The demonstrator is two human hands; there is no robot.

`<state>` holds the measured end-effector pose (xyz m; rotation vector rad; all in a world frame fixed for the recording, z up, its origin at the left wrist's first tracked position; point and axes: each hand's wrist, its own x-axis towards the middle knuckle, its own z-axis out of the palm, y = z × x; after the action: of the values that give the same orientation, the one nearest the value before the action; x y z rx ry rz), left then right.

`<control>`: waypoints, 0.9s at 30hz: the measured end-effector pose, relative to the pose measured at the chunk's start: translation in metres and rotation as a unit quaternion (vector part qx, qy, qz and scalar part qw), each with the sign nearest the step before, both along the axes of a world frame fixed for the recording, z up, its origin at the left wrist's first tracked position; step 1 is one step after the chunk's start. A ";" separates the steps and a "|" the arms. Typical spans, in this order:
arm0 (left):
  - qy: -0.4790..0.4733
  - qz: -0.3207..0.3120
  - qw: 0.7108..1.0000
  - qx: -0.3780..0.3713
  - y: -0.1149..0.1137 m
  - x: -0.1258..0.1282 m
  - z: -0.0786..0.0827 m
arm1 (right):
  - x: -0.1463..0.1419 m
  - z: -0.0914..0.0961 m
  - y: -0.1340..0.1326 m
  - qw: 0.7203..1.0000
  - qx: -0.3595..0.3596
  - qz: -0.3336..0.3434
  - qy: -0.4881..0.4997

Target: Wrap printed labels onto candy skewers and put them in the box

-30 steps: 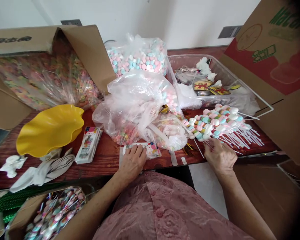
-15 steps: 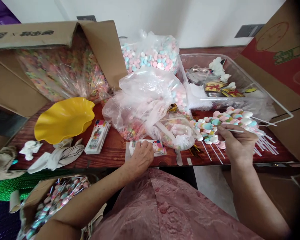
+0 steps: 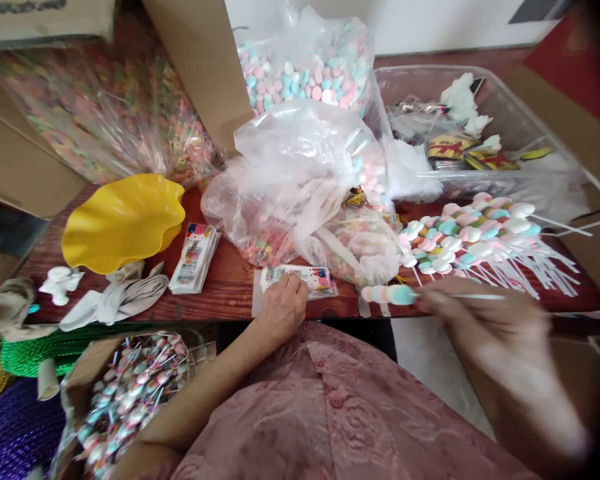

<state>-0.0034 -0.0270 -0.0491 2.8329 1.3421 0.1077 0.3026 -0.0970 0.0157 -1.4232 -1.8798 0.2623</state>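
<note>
My left hand (image 3: 281, 308) rests with curled fingers on a small printed clear bag (image 3: 300, 280) at the table's near edge, pinning it down. My right hand (image 3: 485, 313), blurred by motion, pinches the white stick of a marshmallow skewer (image 3: 387, 294) whose pastel head points left toward that bag. Behind it a pile of finished marshmallow skewers (image 3: 473, 237) lies on the red-brown table (image 3: 225, 293), sticks fanned to the right.
Crumpled plastic bags of candy (image 3: 305, 180) fill the middle, with a marshmallow bag (image 3: 305, 67) behind. A yellow wavy bowl (image 3: 123, 220), a stack of printed bags (image 3: 195, 259) and white gloves (image 3: 115, 303) lie left. A clear bin (image 3: 525, 113) stands right; a box of wrapped skewers (image 3: 130, 393) sits below left.
My right hand picked one skewer out of the pile and carried it left and toward me, near the small bag. My left hand stayed on the bag.
</note>
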 end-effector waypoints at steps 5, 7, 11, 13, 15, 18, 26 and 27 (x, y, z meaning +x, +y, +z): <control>-0.009 0.016 1.000 -0.018 0.001 0.002 0.004 | -0.038 -0.017 0.028 0.998 -0.025 0.039 0.048; -0.045 0.012 0.999 0.002 0.006 -0.002 -0.003 | -0.032 -0.024 0.030 0.996 -0.051 0.026 0.065; -0.143 0.002 0.987 0.070 0.015 -0.010 -0.019 | -0.024 -0.023 0.017 0.994 -0.054 0.027 0.096; -0.166 -0.007 0.982 0.091 0.016 -0.011 -0.022 | -0.024 -0.012 0.008 0.990 -0.056 0.013 0.128; -0.161 -0.018 0.983 0.091 0.017 -0.012 -0.022 | -0.021 0.002 0.002 0.981 -0.027 -0.066 0.182; -0.138 -0.023 0.987 0.079 0.016 -0.013 -0.020 | -0.005 0.021 0.005 0.939 0.083 -0.224 0.249; -0.148 -0.006 0.984 0.100 0.015 -0.010 -0.019 | 0.050 -0.012 0.055 0.930 0.093 -0.274 0.225; -0.150 -0.005 0.983 0.103 0.015 -0.010 -0.019 | 0.052 -0.019 0.058 0.936 0.087 -0.264 0.217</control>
<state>-0.0133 -0.0119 -0.0684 2.8291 1.3168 0.6796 0.3543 -0.0394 -0.0029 -1.5375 -1.0921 0.1240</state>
